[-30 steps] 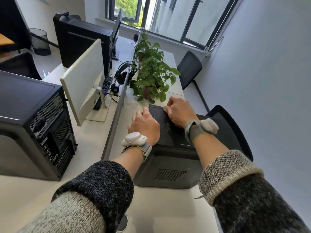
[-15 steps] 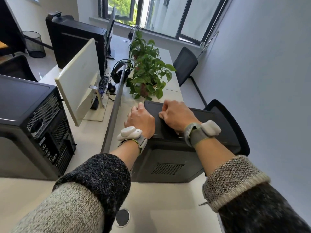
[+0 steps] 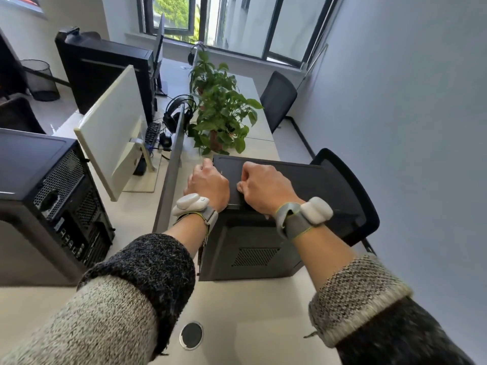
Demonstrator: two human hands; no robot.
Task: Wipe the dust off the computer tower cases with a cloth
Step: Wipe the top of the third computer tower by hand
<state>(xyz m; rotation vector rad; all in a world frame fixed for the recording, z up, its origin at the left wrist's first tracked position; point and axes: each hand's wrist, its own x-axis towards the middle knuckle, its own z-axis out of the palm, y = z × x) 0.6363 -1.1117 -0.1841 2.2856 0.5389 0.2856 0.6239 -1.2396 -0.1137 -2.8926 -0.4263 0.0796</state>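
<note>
Head camera: the black tower case (image 3: 303, 180) stands on the pale desk (image 3: 250, 312), just right of the grey divider (image 3: 171, 167) and near a potted plant (image 3: 224, 119), and both hands are on its top panel. The left hand (image 3: 208, 184) sits at the far-left corner of the top, its fingers curled over the edge. It appears to grip the case there, probably to steady it while the other hand works. The right hand (image 3: 263, 188) lies knuckles-up on the left part of the panel, just beside the left hand, with its fingers tucked under the palm. No cloth shows, so whether those fingers bunch one against the panel cannot be told. Both forearms reach forward and slightly downward from rolled knit sleeves, wrists nearly level with the top, which suits pressing and sliding across a flat surface. The right half of the panel lies bare, so the wiping there seems yet to come. A second tower case (image 3: 39, 193) stands left of the divider, behind a white monitor (image 3: 113, 127), and a third tower case (image 3: 105, 75) stands farther off.
</note>
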